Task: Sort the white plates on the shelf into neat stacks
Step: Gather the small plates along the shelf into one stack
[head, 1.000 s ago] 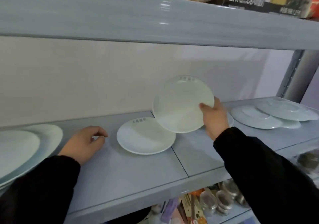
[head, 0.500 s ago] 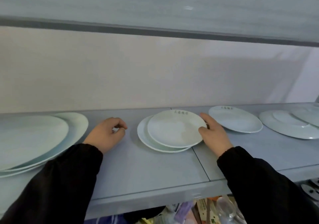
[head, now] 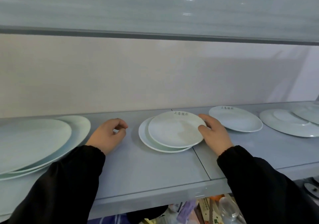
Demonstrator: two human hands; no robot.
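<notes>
Soft, even, kinda cool light, medium-bright, nothing harsh. Couple of small white glare streaks on the glossy upper shelf (head: pixel 189 3), so lit from overhead somewhere. Faint fuzzy shadow on the shelf (head: pixel 155 168) just left of the stacked plates (head: pixel 146 141). Blotchy compression mush on the top plate (head: pixel 176 130). Black sleeves (head: pixel 57 185) crushed to flat dark, no detail. Heavy wide-angle bowing toward the edges. Blurry clutter (head: pixel 215 210) down below.

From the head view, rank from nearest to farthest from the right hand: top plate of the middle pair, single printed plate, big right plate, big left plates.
1. Top plate: centre, gripped by the right hand.
2. Single printed plate: just right of the hand.
3. Big right plate: far right end.
4. Big left plates: far left, beyond the left hand.
</notes>
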